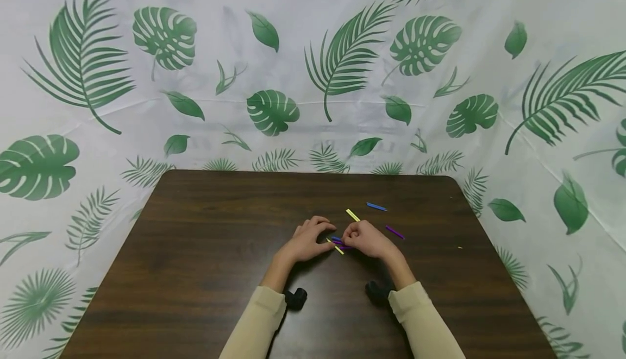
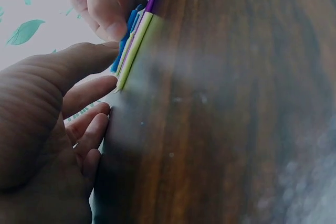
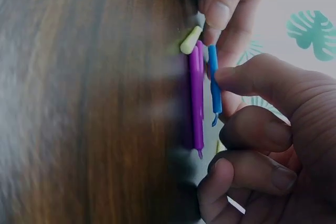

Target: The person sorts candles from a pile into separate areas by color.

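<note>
My right hand pinches a thin blue candle between thumb and index finger, its wick pointing back toward the palm in the right wrist view. Beside it on the table lie purple candles, with the end of a yellow candle across their far tips. My left hand rests at the other end of this small group, fingers loosely spread. In the left wrist view its thumb and index fingertip are close to the ends of the blue and yellow candles; whether they touch is unclear.
Beyond my right hand lie a yellow candle, blue candles and a purple candle. A tiny yellow bit sits farther right on the dark wooden table. A leaf-patterned cloth hangs behind.
</note>
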Tool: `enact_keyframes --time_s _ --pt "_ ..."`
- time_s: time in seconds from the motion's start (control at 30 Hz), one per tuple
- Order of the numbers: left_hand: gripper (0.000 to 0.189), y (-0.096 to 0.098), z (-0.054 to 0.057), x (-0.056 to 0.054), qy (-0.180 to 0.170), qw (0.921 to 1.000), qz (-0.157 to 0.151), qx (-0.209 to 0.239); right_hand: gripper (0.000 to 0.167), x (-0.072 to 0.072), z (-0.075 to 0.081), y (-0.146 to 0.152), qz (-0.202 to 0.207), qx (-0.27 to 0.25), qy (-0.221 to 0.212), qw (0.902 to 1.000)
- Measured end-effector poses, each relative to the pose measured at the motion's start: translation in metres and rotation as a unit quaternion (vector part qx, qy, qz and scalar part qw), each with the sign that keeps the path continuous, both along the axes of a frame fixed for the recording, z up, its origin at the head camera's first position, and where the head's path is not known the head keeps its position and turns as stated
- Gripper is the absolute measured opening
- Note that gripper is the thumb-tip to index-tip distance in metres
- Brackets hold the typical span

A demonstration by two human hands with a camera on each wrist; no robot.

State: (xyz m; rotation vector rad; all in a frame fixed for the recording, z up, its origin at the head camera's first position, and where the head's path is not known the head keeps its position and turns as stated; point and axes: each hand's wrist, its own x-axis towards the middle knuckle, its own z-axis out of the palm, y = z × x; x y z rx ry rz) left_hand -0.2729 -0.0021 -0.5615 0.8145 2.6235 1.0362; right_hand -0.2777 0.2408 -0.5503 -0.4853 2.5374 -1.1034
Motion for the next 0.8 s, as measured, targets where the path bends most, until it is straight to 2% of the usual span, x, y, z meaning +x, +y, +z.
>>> enact_keyframes --time_s 0.13,0.43,0.8 --pt "0.048 0.000 0.000 0.000 -0.001 1.0000 0.000 -0.002 0.019 -0.002 0.003 0.006 -0.002 -0.004 -0.011 0.9999" --pt "0.049 -0.001 0.002 0.002 0.003 1.0000 -0.003 -0.005 0.021 -0.009 0.018 0.022 -0.020 -0.019 -0.001 0.9996" --pt "0.045 -0.003 0.004 0.002 -0.002 1.0000 -0.009 -0.003 0.022 -0.025 0.037 0.043 -0.038 0.008 0.019 0.9991"
